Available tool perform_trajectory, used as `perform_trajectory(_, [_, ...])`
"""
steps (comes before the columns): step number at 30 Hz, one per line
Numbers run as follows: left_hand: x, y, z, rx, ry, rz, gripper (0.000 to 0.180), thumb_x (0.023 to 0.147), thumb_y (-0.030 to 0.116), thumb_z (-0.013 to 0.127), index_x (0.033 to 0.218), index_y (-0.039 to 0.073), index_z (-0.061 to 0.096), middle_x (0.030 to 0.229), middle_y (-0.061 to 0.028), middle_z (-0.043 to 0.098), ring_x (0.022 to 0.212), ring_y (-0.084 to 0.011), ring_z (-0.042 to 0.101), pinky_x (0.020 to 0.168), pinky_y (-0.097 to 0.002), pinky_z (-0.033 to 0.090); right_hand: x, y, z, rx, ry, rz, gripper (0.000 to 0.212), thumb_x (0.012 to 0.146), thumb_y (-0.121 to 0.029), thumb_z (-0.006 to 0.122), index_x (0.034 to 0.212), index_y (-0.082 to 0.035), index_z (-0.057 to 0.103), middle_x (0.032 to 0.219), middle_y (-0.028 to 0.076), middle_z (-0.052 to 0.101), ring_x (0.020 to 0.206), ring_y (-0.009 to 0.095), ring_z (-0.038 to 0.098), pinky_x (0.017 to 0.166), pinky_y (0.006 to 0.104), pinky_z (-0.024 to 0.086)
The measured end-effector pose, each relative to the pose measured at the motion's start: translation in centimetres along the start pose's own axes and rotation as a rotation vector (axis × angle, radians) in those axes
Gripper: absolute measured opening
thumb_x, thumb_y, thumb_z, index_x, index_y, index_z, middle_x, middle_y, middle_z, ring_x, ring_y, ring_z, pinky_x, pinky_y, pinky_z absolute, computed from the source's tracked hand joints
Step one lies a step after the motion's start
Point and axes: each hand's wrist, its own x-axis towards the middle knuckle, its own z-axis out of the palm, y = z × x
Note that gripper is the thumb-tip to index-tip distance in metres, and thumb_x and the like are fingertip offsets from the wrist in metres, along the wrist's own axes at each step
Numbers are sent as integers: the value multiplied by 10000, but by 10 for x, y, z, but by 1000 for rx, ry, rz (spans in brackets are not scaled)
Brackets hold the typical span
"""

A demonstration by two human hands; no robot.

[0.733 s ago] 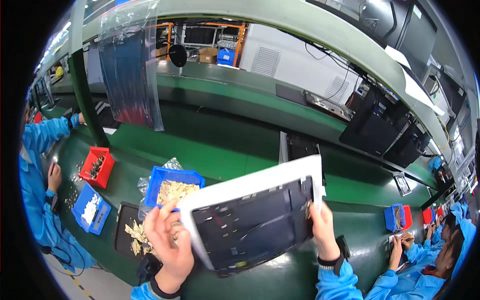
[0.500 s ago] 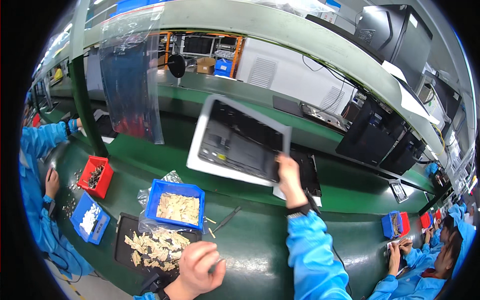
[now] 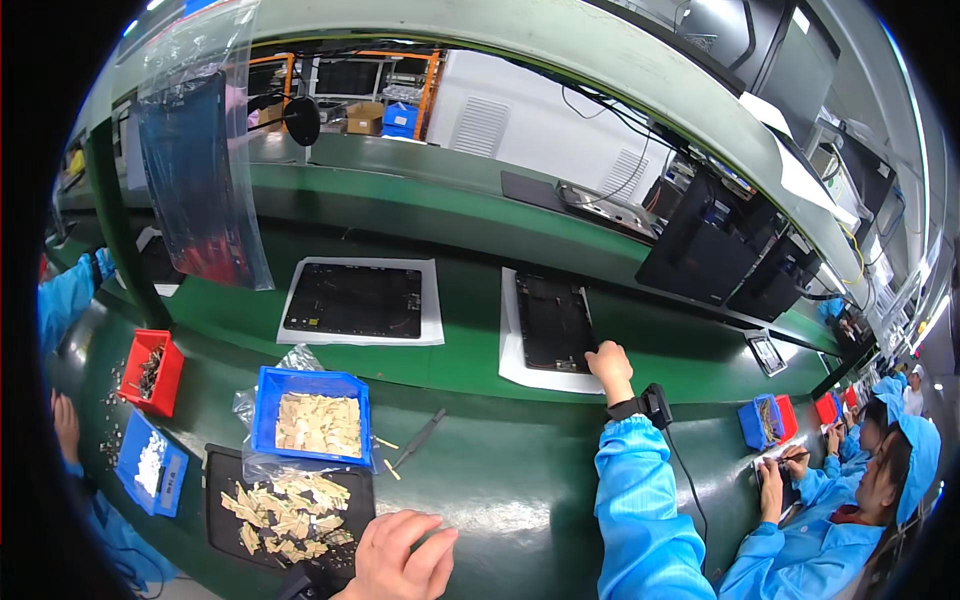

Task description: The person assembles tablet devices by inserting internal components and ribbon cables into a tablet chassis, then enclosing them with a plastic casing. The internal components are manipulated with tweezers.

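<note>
A flat black panel (image 3: 553, 325), likely a device housing, lies on a white sheet (image 3: 512, 365) on the raised green ledge in front of me. My right hand (image 3: 611, 368) is at its near right corner, fingers closed on the edge. Farther left, a second black panel (image 3: 352, 300) rests flat on its own white sheet (image 3: 432, 325). Low in the view, my left hand (image 3: 404, 556) hovers by the black tray (image 3: 222, 530), fingers loosely bent and apart, nothing visible in them. Pale strip-like pieces (image 3: 290, 515) are scattered over that tray.
A blue bin (image 3: 262, 420) of similar pieces stands behind the tray, beside a dark slim tool (image 3: 420, 440). Red (image 3: 165, 385) and blue (image 3: 170, 490) bins of small parts sit left, near a co-worker's hand (image 3: 66, 428). A plastic bag (image 3: 205, 180) hangs overhead. Co-workers sit at right.
The panel and sheet that my right hand held in the air now lie on the ledge at left. My right hand has moved to the other panel. The view has shifted.
</note>
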Motion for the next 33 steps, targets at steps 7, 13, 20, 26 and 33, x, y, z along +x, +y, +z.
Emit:
perform_trajectory(7, [-2, 3, 4, -12, -29, 4, 365, 723, -22, 707, 1068, 34, 604, 1074, -148, 584, 936, -341, 591, 803, -419, 494, 15, -6, 1, 46, -138, 56, 328, 747, -245, 714, 951, 8, 675, 975, 166, 696, 869, 325, 693, 730, 398, 556])
perform_trajectory(13, [-5, -1, 8, 30, -108, 21, 387, 692, 5, 692, 1053, 46, 560, 1047, -132, 543, 881, -317, 579, 759, -399, 492, 8, -28, -10, -47, -219, 63, 368, 779, -190, 672, 1134, -93, 665, 1239, 121, 622, 1162, 328, 582, 916, 405, 502])
perform_trajectory(20, [-2, -4, 14, 17, -119, 16, 382, 709, 22, 693, 1075, 45, 584, 1045, -110, 563, 867, -283, 606, 742, -384, 494, 18, -18, 1, 211, -194, -74, 291, 768, -129, 660, 1009, 33, 643, 1030, 186, 646, 916, 346, 661, 771, 427, 547])
perform_trajectory(26, [-3, -6, 18, 4, -135, -31, 344, 714, 18, 684, 1050, 41, 613, 1034, -117, 563, 868, -294, 606, 754, -387, 495, 4, -24, -18, 1034, -398, -64, 256, 824, -68, 565, 997, 120, 574, 865, 173, 645, 779, 281, 673, 639, 419, 562])
perform_trajectory(33, [-5, -11, 8, -39, -12, -223, 377, 773, 26, 653, 1132, 4, 539, 1066, -182, 547, 997, -352, 552, 863, -414, 460, -154, 3, -144, 208, 664, -784, 263, 829, -55, 561, 1090, -47, 530, 1232, 145, 534, 743, 382, 644, 625, 439, 543])
